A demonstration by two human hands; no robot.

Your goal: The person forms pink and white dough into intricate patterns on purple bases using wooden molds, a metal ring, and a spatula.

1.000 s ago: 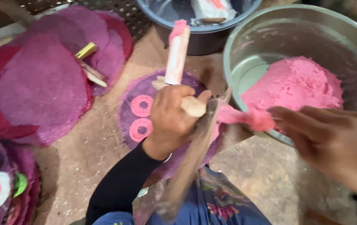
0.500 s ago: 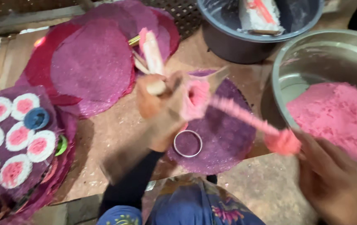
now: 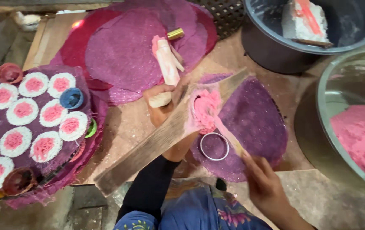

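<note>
My left hand (image 3: 162, 111) grips a long flat wooden board (image 3: 148, 149) that slants over the work surface, together with a pale, pink-stained roller (image 3: 166, 64). A lump of pink dough (image 3: 206, 108) sits on the board's upper part. My right hand (image 3: 264, 184) holds a thin pink-smeared stick (image 3: 230, 137) whose tip rests in that lump. Under the board lies a round purple mat (image 3: 255, 119) with a metal ring (image 3: 214, 146) on it.
A steel bowl (image 3: 340, 81) of pink dough (image 3: 361, 132) stands at the right. A dark basin (image 3: 259, 42) with a white-and-pink block is at the back. Stacked purple mats (image 3: 123, 55) lie behind, and white-and-pink discs (image 3: 33, 115) fill the left mat beside a blue cap (image 3: 71, 98).
My right hand came back from the steel bowl with pink dough on the stick and brought it onto the board. The view shifted, and the metal ring now shows empty on the mat.
</note>
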